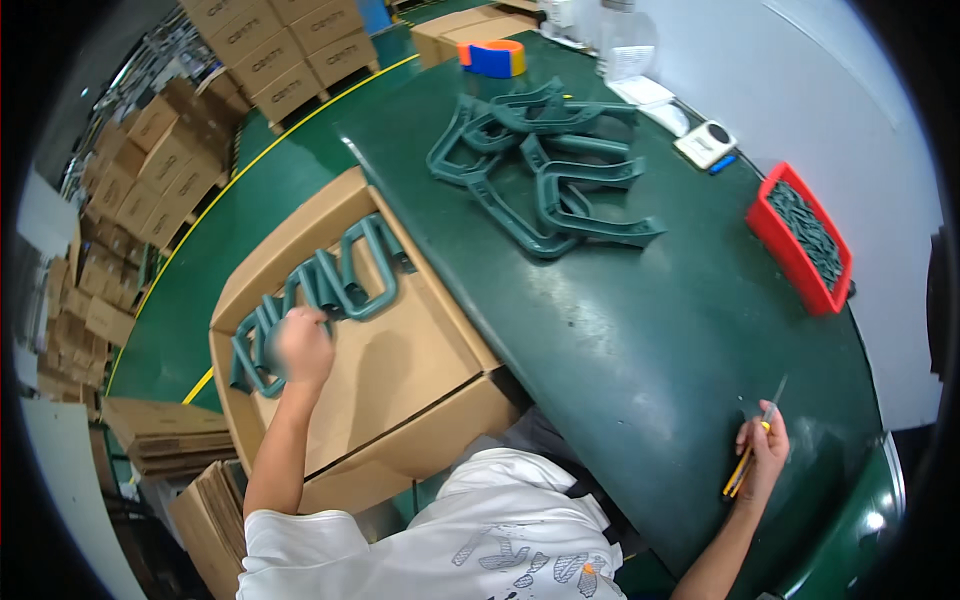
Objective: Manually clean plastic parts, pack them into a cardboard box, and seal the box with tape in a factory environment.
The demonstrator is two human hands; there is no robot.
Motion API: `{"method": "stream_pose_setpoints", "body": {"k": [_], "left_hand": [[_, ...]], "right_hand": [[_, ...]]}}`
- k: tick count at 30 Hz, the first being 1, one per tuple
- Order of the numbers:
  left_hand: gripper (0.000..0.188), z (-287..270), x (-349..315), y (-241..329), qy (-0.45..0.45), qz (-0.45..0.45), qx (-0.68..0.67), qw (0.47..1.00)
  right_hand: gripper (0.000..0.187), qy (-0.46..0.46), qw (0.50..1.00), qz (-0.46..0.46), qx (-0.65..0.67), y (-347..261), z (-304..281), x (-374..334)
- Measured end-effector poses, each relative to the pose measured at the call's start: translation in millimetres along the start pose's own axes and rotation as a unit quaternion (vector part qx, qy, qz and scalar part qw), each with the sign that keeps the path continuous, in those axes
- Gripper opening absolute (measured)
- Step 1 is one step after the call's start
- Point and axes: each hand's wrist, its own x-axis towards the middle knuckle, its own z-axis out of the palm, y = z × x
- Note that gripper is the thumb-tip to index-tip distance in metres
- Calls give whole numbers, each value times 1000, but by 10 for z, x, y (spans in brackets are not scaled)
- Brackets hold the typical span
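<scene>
At the left, my left hand is over the open cardboard box, right against the green U-shaped handles that lie in a row along its far left side. Its fingers are smeared, so whether they grip a handle cannot be told. My right hand is closed around a yellow and black utility knife above the near right part of the green table. The thin blade points up and away from me. Larger green bent frame parts lie in a loose pile at the table's far side.
A red bin of small dark green pieces stands at the table's right edge. Farther back are a white device, a blue and orange tape roll and papers. Flattened cardboard lies at the left, and stacked cartons stand beyond the yellow floor line.
</scene>
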Motion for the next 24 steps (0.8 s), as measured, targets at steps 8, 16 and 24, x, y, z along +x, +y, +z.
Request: {"method": "stream_pose_setpoints", "body": {"k": [8,16,24], "left_hand": [[19,1426,1461,1737,-103,86,-187,973],[37,2240,2248,2190,-417,78,-40,904],[26,1819,1755,3047,-459,-219,-457,729]], "right_hand": [[38,5,999,26,19,-57,13,-51],[42,-53,994,96,14,-325,137,-199],[36,55,994,78,-46,-431,562,-434]]}}
